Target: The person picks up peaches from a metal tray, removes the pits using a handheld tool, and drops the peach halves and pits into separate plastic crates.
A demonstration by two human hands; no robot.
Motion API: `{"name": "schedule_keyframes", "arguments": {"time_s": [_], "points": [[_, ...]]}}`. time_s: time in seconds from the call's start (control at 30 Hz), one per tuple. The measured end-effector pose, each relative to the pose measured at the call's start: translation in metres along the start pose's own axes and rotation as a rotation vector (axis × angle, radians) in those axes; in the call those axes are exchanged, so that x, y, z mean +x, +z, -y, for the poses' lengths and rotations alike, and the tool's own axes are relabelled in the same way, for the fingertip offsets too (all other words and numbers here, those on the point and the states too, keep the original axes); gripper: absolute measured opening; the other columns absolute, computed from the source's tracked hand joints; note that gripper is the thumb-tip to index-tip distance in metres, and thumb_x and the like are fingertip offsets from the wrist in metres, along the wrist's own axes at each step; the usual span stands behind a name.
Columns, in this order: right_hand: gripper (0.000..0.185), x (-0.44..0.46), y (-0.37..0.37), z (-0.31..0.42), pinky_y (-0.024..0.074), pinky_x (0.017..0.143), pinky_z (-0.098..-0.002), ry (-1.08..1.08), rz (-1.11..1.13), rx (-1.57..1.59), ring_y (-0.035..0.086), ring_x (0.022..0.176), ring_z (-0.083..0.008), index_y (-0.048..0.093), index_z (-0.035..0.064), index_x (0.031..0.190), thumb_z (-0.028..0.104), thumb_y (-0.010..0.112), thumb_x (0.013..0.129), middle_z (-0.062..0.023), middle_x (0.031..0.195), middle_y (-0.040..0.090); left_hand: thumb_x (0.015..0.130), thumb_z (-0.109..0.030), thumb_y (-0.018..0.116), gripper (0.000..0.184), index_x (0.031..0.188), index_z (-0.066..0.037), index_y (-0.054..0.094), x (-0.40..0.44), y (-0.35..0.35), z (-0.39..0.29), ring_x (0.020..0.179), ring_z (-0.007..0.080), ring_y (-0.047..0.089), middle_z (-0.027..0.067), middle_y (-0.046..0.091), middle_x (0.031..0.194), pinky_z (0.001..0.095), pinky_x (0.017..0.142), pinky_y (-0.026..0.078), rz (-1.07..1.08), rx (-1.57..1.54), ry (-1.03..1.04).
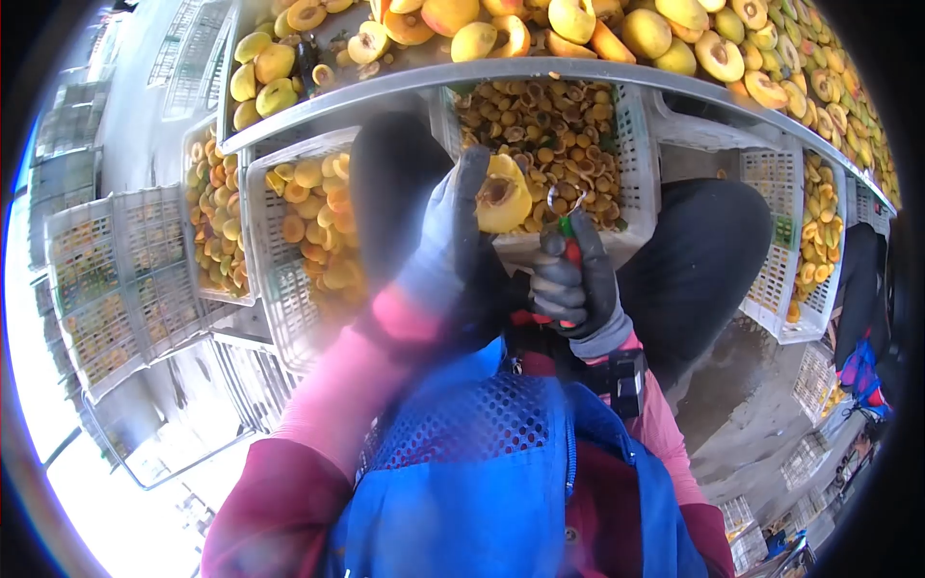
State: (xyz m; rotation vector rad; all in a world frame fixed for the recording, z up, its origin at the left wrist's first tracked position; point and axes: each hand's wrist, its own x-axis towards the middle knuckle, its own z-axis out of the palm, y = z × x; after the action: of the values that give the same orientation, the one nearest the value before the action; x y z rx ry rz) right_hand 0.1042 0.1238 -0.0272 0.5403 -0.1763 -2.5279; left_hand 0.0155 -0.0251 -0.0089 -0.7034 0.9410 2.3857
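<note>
My left hand (455, 207), in a grey glove, holds a yellow peach half (503, 195) with its cut face and brown hollow showing. Just right of it, my gloved right hand (576, 279) is wrapped round the red and green handle of a pitting tool (568, 226), whose curved metal loop points up beside the fruit. Both hands are above the near side of a white crate (636, 164) full of brown pits and scraps (540, 125). The peach half and the metal loop do not touch.
A metal-edged table (385, 85) heaped with peaches (646, 34) runs across the top. Crates of cut peaches (318, 217) stand at the left, another (814, 236) at the right. My knees flank the pit crate. Stacked empty crates (125, 279) are far left; another person's leg (862, 289) shows far right.
</note>
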Motion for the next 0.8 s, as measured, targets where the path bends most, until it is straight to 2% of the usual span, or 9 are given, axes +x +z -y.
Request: {"name": "schedule_keyframes", "arguments": {"time_s": [0.07,0.1,0.17,0.23,0.33,0.47,0.6,0.7,0.8], "points": [[0.042,0.000,0.021,-0.009,0.0309,0.031,-0.0254,-0.235,-0.448,-0.609,0.027,0.036,-0.0068,0.050,0.0053,0.099,0.047,0.046,0.095,0.0038,0.056,0.033,0.082,-0.009,0.065,0.054,0.128,0.004,0.039,-0.006,-0.001,-0.009,0.078,0.0279,0.060,0.0163,0.060,0.093,0.0370,0.072,0.051,0.008,0.040,-0.043],[0.033,-0.001,0.022,-0.009,0.0403,0.040,-0.0257,-0.343,-0.322,-0.675,0.039,0.043,-0.0082,0.051,0.0054,0.106,0.035,0.059,0.092,0.0011,0.063,0.043,0.083,-0.009,0.064,0.051,0.127,0.004,0.040,-0.010,0.000,-0.010,0.077,0.0269,0.060,0.0159,0.060,0.092,0.0365,0.070,0.050,0.042,0.154,-0.028],[0.035,0.013,0.020,-0.010,0.0458,0.051,-0.0276,-0.718,-0.319,-1.325,0.049,0.053,-0.0121,0.051,0.0053,0.108,0.026,0.068,0.085,-0.0022,0.074,0.051,0.085,-0.010,0.061,0.045,0.124,0.003,0.043,-0.014,0.001,-0.009,0.076,0.0251,0.059,0.0150,0.059,0.092,0.0354,0.068,0.050,0.135,0.459,0.040],[0.050,0.013,0.031,-0.011,0.0480,0.073,-0.0388,-0.926,-0.383,-1.842,0.061,0.083,-0.0330,0.050,0.0060,0.112,0.014,0.076,0.071,-0.0141,0.091,0.059,0.087,-0.012,0.059,0.040,0.122,0.003,0.045,-0.020,0.000,-0.007,0.075,0.0233,0.059,0.0142,0.059,0.091,0.0343,0.065,0.049,0.182,0.693,0.124],[0.049,0.013,0.038,-0.011,0.0480,0.070,-0.0404,-1.027,-0.429,-1.951,0.061,0.084,-0.0366,0.050,0.0072,0.112,0.014,0.075,0.071,-0.0171,0.095,0.059,0.091,-0.013,0.055,0.033,0.118,0.002,0.048,-0.025,-0.003,-0.003,0.074,0.0206,0.058,0.0129,0.059,0.090,0.0326,0.062,0.048,0.211,0.920,0.238],[0.032,0.020,0.041,-0.007,0.0476,0.063,-0.0401,-1.069,-0.437,-2.088,0.062,0.071,-0.0327,0.055,0.0078,0.102,0.017,0.072,0.076,-0.0145,0.079,0.061,0.092,-0.017,0.053,0.028,0.114,0.001,0.050,-0.034,-0.002,-0.002,0.077,0.0182,0.056,0.0113,0.057,0.093,0.0301,0.065,0.046,0.255,1.103,0.457],[0.017,0.017,0.031,0.018,0.0453,0.059,-0.0338,-1.056,-0.692,-1.682,0.057,0.061,-0.0227,0.060,0.0064,0.092,0.020,0.067,0.084,-0.0123,0.071,0.059,0.089,-0.015,0.055,0.039,0.123,0.002,0.044,-0.041,-0.012,-0.005,0.088,0.0221,0.056,0.0129,0.056,0.103,0.0333,0.075,0.047,0.282,1.347,0.807],[0.020,0.016,0.022,0.021,0.0446,0.060,-0.0304,-0.965,-0.604,-1.577,0.055,0.063,-0.0130,0.060,0.0039,0.096,0.015,0.069,0.083,-0.0081,0.071,0.059,0.087,-0.013,0.056,0.048,0.130,0.003,0.040,-0.050,-0.029,-0.017,0.096,0.0251,0.056,0.0142,0.055,0.111,0.0357,0.082,0.047,0.240,1.644,1.264],[0.023,0.020,0.017,0.008,0.0437,0.062,-0.0274,-0.913,-0.426,-1.370,0.053,0.067,-0.0086,0.060,0.0018,0.099,0.013,0.070,0.083,-0.0049,0.073,0.058,0.089,-0.012,0.054,0.047,0.132,0.002,0.041,-0.059,-0.047,-0.046,0.105,0.0249,0.056,0.0138,0.055,0.118,0.0355,0.090,0.046,0.088,1.628,1.237]]}}
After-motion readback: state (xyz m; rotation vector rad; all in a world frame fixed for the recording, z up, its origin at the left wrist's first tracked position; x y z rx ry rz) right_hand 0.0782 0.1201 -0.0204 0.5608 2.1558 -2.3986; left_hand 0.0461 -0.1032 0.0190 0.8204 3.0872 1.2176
